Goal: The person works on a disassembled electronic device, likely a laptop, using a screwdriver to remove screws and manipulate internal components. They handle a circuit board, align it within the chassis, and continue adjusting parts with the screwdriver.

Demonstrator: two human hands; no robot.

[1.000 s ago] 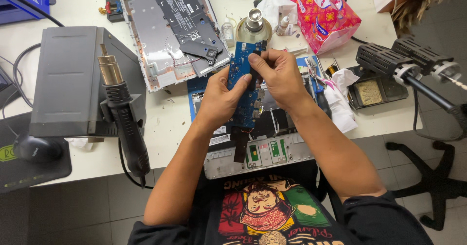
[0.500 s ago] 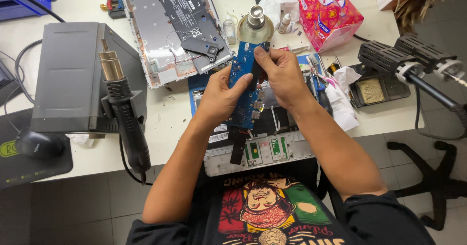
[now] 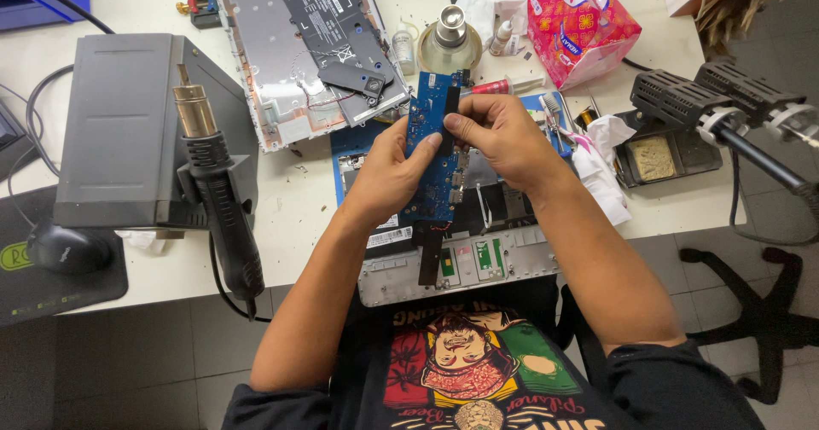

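- Left hand (image 3: pixel 388 170) grips the blue circuit board (image 3: pixel 431 153) at its 9 o'clock edge.
- Right hand (image 3: pixel 503 136) pinches the board's black strip (image 3: pixel 447 106) near 12 o'clock.
- Board is held above the opened laptop base (image 3: pixel 478 259); hot-air gun (image 3: pixel 217 195) stands at 9 o'clock.

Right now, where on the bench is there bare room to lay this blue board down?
Barest is the white tabletop between the hot air gun and the blue mat, though speckled with debris. Crowded: behind the circuit board by the opened laptop shell and bottles, and right by the tissues.
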